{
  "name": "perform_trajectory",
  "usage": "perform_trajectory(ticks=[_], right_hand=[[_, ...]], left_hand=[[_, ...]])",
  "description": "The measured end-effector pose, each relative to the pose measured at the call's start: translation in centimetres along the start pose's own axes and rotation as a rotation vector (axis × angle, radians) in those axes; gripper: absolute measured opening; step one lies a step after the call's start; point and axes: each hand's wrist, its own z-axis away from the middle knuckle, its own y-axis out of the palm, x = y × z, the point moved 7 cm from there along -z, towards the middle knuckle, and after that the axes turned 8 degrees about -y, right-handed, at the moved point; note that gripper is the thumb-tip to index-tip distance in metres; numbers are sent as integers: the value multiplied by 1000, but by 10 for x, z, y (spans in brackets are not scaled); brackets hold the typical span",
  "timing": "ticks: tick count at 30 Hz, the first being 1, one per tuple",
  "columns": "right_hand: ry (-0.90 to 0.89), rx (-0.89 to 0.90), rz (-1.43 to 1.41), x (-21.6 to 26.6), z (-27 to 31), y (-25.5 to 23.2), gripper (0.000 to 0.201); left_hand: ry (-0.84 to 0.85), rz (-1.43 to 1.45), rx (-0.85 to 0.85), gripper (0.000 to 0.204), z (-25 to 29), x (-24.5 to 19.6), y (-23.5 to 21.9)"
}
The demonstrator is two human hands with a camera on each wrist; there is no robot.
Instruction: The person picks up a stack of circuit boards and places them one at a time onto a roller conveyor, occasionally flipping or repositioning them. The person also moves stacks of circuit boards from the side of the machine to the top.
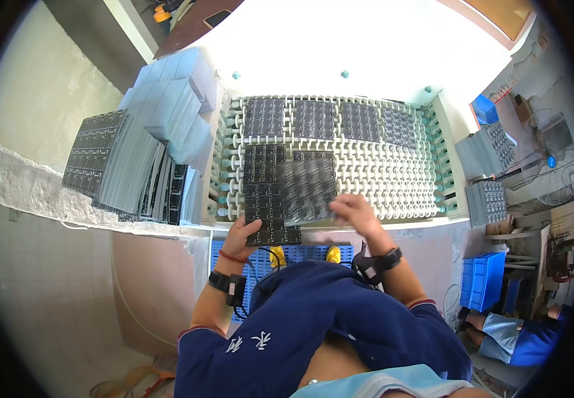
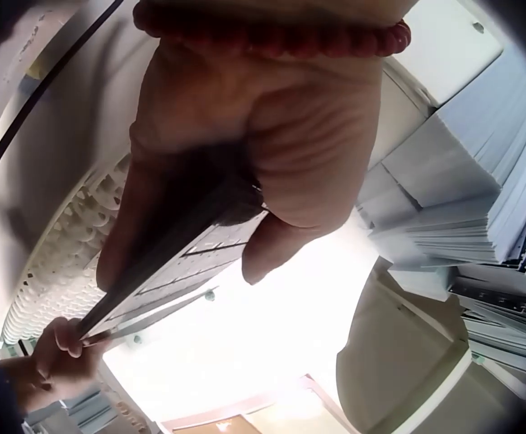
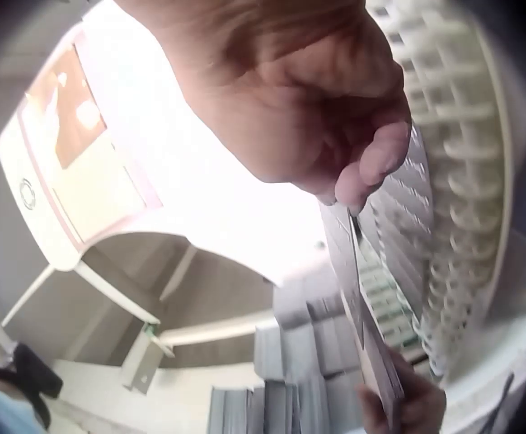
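My left hand (image 1: 242, 233) grips a thin stack of dark circuit boards (image 1: 270, 215) by its near edge, over the front of a white roller conveyor (image 1: 393, 179). The left wrist view shows this hand (image 2: 245, 136) curled round the stack (image 2: 173, 253), seen edge-on. My right hand (image 1: 353, 211) pinches the near right corner of one board (image 1: 308, 189), which is blurred and lies beside the stack. In the right wrist view the thumb and fingers of that hand (image 3: 308, 90) pinch the board (image 3: 371, 325) by its edge.
Several dark boards (image 1: 313, 118) lie in a row at the conveyor's far end; another (image 1: 264, 162) lies just beyond the stack. Tall piles of boards (image 1: 134, 159) lean at the left, smaller piles (image 1: 489, 202) at the right. Blue crates (image 1: 482, 282) and a seated person (image 1: 519, 335) are at the lower right.
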Motion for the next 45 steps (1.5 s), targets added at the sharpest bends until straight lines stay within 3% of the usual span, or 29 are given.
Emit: perform_trajectory(ticks=[2, 4, 6, 7, 8, 10, 12, 14, 16, 18, 19, 21, 22, 24, 27, 30, 33, 35, 36, 38, 40, 42, 44, 45], right_hand=[[30, -159, -65, -7, 7, -49, 21], [5, -346, 69, -13, 13, -97, 19], [24, -418, 194, -23, 15, -128, 18], [2, -434, 423, -30, 11, -142, 21], [-1, -445, 423, -44, 11, -149, 21], [-267, -616, 971, -10, 19, -139, 25], [-188, -682, 1071, 5, 22, -124, 36], [-283, -560, 945, 15, 17, -101, 41], [-140, -224, 464, 9, 5, -62, 36], [-175, 44, 170, 22, 6, -12, 27], [-173, 32, 170, 27, 5, -4, 27], [41, 223, 27, 19, 5, 18, 19], [43, 222, 30, 17, 5, 13, 19], [-10, 53, -121, 9, 3, -15, 17], [-41, -240, -78, -2, 16, -99, 20], [-53, -584, 182, -26, 41, -205, 19], [19, -670, 213, -50, 51, -257, 18], [-38, -699, 768, -40, 52, -268, 21], [-40, -694, 766, -39, 50, -263, 21], [-145, -809, 1158, -21, 48, -242, 29], [-183, -765, 1062, -8, 34, -212, 31], [-215, -613, 760, -3, 14, -167, 29], [-88, -282, 490, 4, -3, -100, 26], [-83, -107, 351, 8, -7, -62, 24]], left_hand=[[6, 35, -12, 32, 2, -4, 2], [-5, 139, 63, 35, 4, -9, 12], [-7, 126, 96, 39, 4, -8, 13], [-4, 109, 96, 40, 1, -6, 11], [-2, 93, 97, 41, -3, -4, 10], [10, 90, 95, 38, -8, -3, 12], [11, 42, 47, 35, -13, 4, -1], [20, 32, 28, 33, -16, 3, 7], [-4, 1, 36, 34, -23, 9, 7], [-17, -17, 54, 34, -29, 11, 16], [-17, -30, 66, 34, -32, 11, 22], [-3, -42, 46, 34, -37, 13, 27], [20, -52, 18, 34, -38, 13, 27], [20, -35, 2, 34, -35, 14, 23], [29, 22, -30, 33, -24, 7, 19], [58, 67, -57, 35, -12, 2, 6], [94, 132, 8, 42, -5, -3, 9], [100, 170, 57, 44, -3, -4, 17], [112, 210, 103, 46, -1, -6, 20], [99, 216, 107, 48, 0, -6, 23], [94, 226, 103, 49, 1, -6, 23], [47, 113, 108, 47, 0, -1, 17], [72, 111, 36, 46, 4, 0, 13], [39, 100, 86, 42, 5, -1, 22]])
